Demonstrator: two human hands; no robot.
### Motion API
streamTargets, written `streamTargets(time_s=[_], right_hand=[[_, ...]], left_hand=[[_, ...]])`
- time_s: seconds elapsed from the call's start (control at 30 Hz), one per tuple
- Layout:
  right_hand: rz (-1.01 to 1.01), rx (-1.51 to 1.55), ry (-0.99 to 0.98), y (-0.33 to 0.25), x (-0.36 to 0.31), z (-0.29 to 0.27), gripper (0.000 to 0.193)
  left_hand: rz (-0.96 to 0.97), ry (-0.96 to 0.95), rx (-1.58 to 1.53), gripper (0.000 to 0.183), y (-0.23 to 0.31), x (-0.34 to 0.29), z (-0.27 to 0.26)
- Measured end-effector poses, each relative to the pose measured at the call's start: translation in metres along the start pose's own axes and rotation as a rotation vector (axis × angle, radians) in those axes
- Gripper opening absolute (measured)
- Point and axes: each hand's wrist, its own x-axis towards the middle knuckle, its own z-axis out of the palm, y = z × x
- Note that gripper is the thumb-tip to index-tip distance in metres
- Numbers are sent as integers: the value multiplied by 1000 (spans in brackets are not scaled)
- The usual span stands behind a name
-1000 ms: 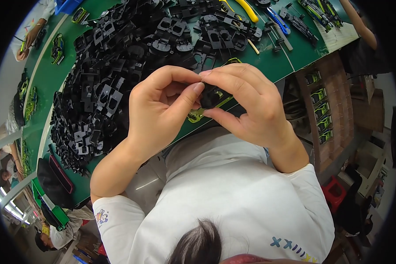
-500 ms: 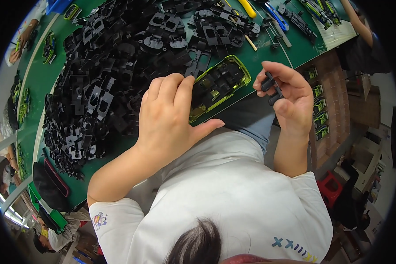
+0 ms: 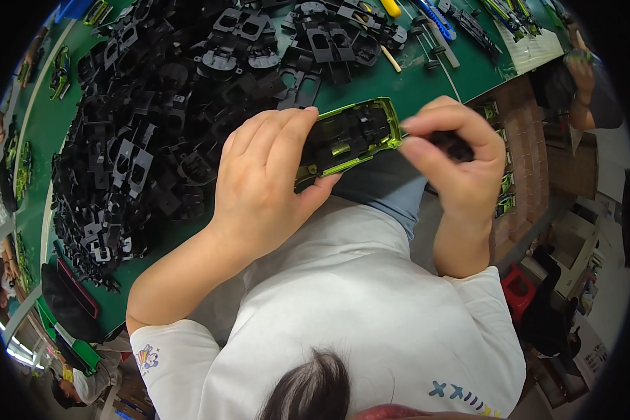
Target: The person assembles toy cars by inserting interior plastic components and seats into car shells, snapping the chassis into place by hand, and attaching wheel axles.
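Note:
My left hand (image 3: 262, 178) grips a lime-green toy car body (image 3: 360, 157) by its left part, fingers over the far side and thumb along the near side. Its open underside faces up and shows a black interior (image 3: 360, 133). At the right end of the body is my right hand (image 3: 462, 154), with thumb and forefinger close together by the green rim. Small black plastic parts (image 3: 451, 145) sit in the curl of its fingers, mostly hidden. Whether the fingertips pinch another piece is too small to tell.
A large heap of black plastic chassis parts (image 3: 136, 164) covers the green table (image 3: 416, 84) on the left and far side. Beyond lie a yellow-handled tool (image 3: 390, 8), a blue cutter (image 3: 437, 21) and wheel axles (image 3: 427, 45). Several green car bodies (image 3: 505, 192) stand in a box at right.
The car body has been raised and turned flatter by my left hand. My right hand has rotated and moved left to its end, fingers drawn together over the black parts.

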Motion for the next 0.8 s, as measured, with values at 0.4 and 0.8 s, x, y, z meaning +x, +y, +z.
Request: streamTargets(time_s=[0.4, 0.8], right_hand=[[-350, -618, -281, 10, 23, 20, 16], [-371, -810, -438, -2, 32, 21, 12]], left_hand=[[99, 21, -51, 48, -10, -4, 6], [109, 51, -34, 50, -7, -1, 3]])
